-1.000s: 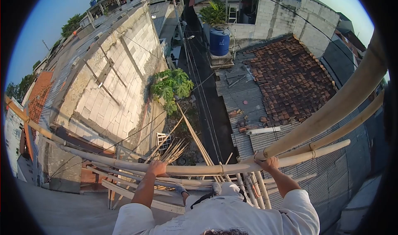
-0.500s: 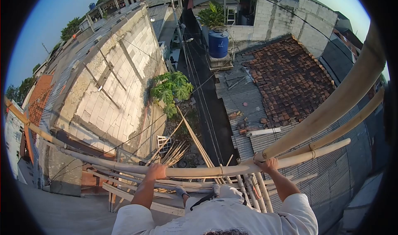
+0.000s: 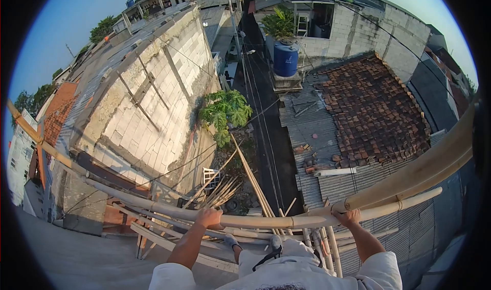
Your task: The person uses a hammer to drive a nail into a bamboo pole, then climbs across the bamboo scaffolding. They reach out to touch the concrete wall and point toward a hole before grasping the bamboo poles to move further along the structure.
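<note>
A long horizontal bamboo pole (image 3: 261, 222) runs across in front of my body. My left hand (image 3: 209, 218) is closed over it, left of the middle. Farther right, my right hand (image 3: 348, 217) is closed around the same pole, right at the cut end of a thick bamboo pole (image 3: 409, 180) that slants off to the upper right. A thinner bamboo length (image 3: 409, 200) reaches out past my right hand. My feet, in grey footwear (image 3: 276, 243), are below, among lower bamboo poles (image 3: 255, 234).
Far below lie a narrow dark alley (image 3: 271, 142), a leafy plant (image 3: 225, 111) and a pile of bamboo (image 3: 222, 192). A block wall (image 3: 148, 121) rises on the left. To the right are a tiled roof (image 3: 373, 111), corrugated sheets (image 3: 309, 131) and a blue tank (image 3: 285, 59). Wires cross the alley.
The thick bamboo pole now slants lower on the right. The view has shifted, so the surroundings sit farther right and lower. Both hands keep their grip on the horizontal pole.
</note>
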Motion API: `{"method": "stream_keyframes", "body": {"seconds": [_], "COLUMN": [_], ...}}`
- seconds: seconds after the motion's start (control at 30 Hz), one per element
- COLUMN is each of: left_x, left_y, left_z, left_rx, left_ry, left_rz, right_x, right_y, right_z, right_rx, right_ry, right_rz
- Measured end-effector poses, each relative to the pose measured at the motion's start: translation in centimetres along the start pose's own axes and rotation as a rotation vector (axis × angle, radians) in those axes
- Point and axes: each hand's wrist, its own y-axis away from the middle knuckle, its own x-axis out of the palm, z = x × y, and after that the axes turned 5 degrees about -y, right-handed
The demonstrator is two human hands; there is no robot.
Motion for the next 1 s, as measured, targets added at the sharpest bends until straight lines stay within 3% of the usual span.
{"method": "stream_keyframes", "body": {"seconds": [0.23, 0.47, 0.57, 0.67, 0.77, 1.0], "left_x": [0.4, 1.4, -0.9, 0.1, 0.1, -0.4], "left_y": [-0.2, -0.2, 0.5, 0.3, 0.1, 0.6], "left_z": [0.0, 0.1, -0.1, 0.1, 0.1, -0.2], "left_rx": [0.012, 0.081, 0.096, 0.142, 0.138, 0.117], "left_ry": [0.064, 0.108, 0.157, 0.187, 0.210, 0.207], "left_rz": [0.036, -0.082, 0.006, -0.105, -0.117, -0.122], "right_x": [-0.3, 0.2, -0.8, 0.0, 0.3, 1.2], "right_y": [0.0, 0.4, 0.6, 0.4, 0.3, -0.2], "right_z": [0.7, 0.5, 2.3, 1.0, 0.9, -1.5], "right_rx": [0.059, 0.076, 0.135, 0.156, 0.144, 0.167], "right_ry": [-0.069, -0.051, -0.070, -0.141, -0.039, -0.077], "right_rz": [0.025, -0.016, 0.012, 0.031, -0.032, 0.033]}}
